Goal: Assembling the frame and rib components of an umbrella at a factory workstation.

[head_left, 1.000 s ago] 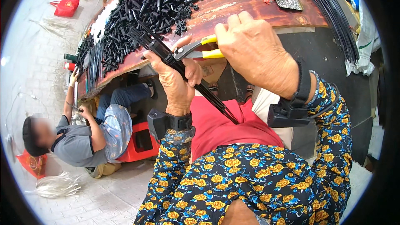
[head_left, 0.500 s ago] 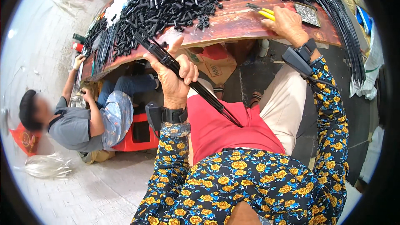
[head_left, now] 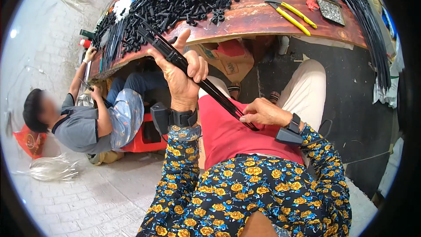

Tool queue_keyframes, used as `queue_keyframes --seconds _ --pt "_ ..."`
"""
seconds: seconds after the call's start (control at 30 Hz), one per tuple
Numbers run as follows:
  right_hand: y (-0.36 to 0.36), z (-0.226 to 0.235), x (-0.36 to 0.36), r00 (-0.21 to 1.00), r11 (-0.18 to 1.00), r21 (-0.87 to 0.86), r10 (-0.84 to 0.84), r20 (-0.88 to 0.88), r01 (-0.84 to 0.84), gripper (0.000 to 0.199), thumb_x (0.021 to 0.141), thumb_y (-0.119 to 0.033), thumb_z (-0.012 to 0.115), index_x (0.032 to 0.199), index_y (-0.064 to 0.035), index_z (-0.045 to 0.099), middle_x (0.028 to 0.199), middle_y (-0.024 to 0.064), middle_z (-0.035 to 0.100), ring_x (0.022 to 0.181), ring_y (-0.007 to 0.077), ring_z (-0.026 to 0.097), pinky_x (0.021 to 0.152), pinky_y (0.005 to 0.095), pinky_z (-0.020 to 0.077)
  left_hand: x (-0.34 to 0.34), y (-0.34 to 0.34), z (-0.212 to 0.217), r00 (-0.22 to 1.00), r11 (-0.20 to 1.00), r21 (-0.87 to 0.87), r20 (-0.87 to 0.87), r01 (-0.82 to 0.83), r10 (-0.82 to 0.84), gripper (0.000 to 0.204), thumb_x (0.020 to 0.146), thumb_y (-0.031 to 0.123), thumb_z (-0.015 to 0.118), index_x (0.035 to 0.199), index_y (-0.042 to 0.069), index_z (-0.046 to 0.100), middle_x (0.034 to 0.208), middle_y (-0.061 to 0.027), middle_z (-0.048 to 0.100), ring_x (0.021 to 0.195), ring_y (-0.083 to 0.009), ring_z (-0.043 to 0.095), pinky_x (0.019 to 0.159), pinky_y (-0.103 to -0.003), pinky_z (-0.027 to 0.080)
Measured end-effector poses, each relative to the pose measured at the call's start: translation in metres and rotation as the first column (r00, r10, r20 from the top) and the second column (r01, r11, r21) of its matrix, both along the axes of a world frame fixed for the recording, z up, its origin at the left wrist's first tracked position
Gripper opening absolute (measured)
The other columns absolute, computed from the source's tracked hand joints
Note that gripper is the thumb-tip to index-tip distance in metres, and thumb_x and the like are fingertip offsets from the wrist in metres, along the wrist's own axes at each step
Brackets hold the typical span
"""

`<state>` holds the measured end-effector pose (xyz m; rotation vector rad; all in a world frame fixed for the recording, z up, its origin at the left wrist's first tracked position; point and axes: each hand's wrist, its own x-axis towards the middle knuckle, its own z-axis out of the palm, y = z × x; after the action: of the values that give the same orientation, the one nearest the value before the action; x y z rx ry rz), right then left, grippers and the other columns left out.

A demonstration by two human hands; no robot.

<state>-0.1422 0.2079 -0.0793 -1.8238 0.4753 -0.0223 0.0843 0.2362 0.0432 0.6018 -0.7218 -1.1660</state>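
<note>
Surface finishes, head view.
I read the worktop [head_left: 254, 22] as glossy red-brown wood with pale scuffs; near its front edge, pliers [head_left: 286, 6] with smooth yellow plastic-looking grips [head_left: 298, 14]; along its far edge, glossy black plastic-looking parts [head_left: 175, 2]. Before its front edge: smooth, shiny black rod bundle [head_left: 215, 94]; matt red lap cloth [head_left: 219, 136].

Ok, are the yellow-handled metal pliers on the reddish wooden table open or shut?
The pliers have their handles open: table shows between them. The jaws are too small to tell.

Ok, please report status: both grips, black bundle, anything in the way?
Left grip around black bundle; right grip at its lower end. Yellow-handled pliers on table, clear of bundle.
</note>
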Motion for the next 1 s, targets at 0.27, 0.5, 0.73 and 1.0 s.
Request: queue_keyframes --seconds 0.27,0.5,0.73,1.0 --pt "0.024 -0.080 -0.055 0.999 0.942 -0.337 -0.021 -0.039 0.007 0.057 0.078 -0.050 0.071 0.102 0.0015 0.062 0.093 0.0201 0.067 0.093 0.0364 0.064 0.076 0.0447 0.0483 0.016 -0.010 0.097 0.920 0.968 -0.038 0.304 -0.249 0.248 0.096 0.085 0.081 0.018 0.129 0.004 0.054 0.046 0.0064 0.030 0.038 -0.0088 0.026 0.039 -0.026 0.023" --pt "0.023 -0.079 -0.038 0.934 0.806 -0.518 0.113 -0.340 -0.286 0.035 0.077 -0.037 0.071 0.080 -0.0024 0.068 0.084 0.0192 0.067 0.083 0.0343 0.064 0.072 0.0428 0.0460 0.119 0.043 0.212 0.822 0.969 -0.240 0.563 0.065 0.084 0.099 0.091 0.073 0.014 0.127 -0.012 0.050 0.050 0.0044 0.034 0.043 -0.0078 0.029 0.046 -0.024 0.026" --pt "0.027 0.020 0.016 0.929 0.920 0.364 -0.250 0.271 0.142 0.087 0.076 -0.031 0.079 0.146 -0.0051 0.033 0.127 0.0156 0.054 0.102 0.0225 0.062 0.086 0.0360 0.0500 0.077 0.017 0.070 0.962 0.903 -0.405 -0.270 -0.144 0.032 0.071 0.096 0.060 0.034 0.115 -0.003 0.059 0.058 0.0038 0.032 0.050 -0.0075 0.031 0.048 -0.026 0.029" --pt "-0.001 0.106 -0.022 0.523 0.917 0.124 -0.323 0.789 0.379 0.039 0.077 -0.024 0.081 0.103 0.0014 0.068 0.111 0.0198 0.065 0.104 0.0267 0.062 0.087 0.0348 0.0503 -0.050 0.007 -0.036 0.797 0.985 0.022 -0.591 0.170 -0.124 0.087 0.088 0.077 0.019 0.130 0.009 0.054 0.096 -0.0182 0.065 0.094 -0.0320 0.062 0.088 -0.050 0.046"
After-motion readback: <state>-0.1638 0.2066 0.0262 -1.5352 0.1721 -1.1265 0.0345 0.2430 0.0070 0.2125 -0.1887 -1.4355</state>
